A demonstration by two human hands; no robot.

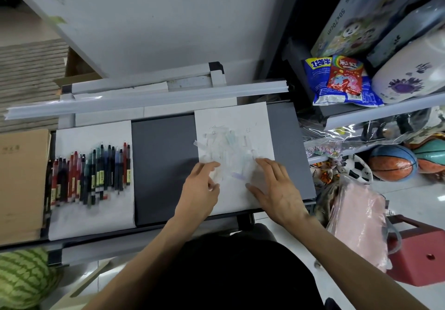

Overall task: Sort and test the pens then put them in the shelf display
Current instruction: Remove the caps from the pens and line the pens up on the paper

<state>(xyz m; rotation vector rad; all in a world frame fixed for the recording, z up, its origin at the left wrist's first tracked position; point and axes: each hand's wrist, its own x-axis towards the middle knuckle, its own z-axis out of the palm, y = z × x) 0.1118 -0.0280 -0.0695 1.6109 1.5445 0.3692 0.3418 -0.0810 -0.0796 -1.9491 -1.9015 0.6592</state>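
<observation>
Several red, black, green and blue pens [90, 173] lie side by side on a white sheet [91, 218] at the left of the grey shelf [163, 165]. On a second white sheet [240, 117] to the right lies a blurred pile of pale, clear-bodied pens [228, 148]. My left hand [201, 189] and my right hand [274, 186] rest on either side of that pile's near end, fingers spread and touching it. The blur hides whether a pen is pinched.
Brown paper notebooks [21, 184] lie at the shelf's left end. Snack bags [337, 80] and boxes fill the shelves on the right, with balls [392, 162] below. A pink bag [361, 223], a red stool [419, 254] and a watermelon [21, 276] stand near the floor.
</observation>
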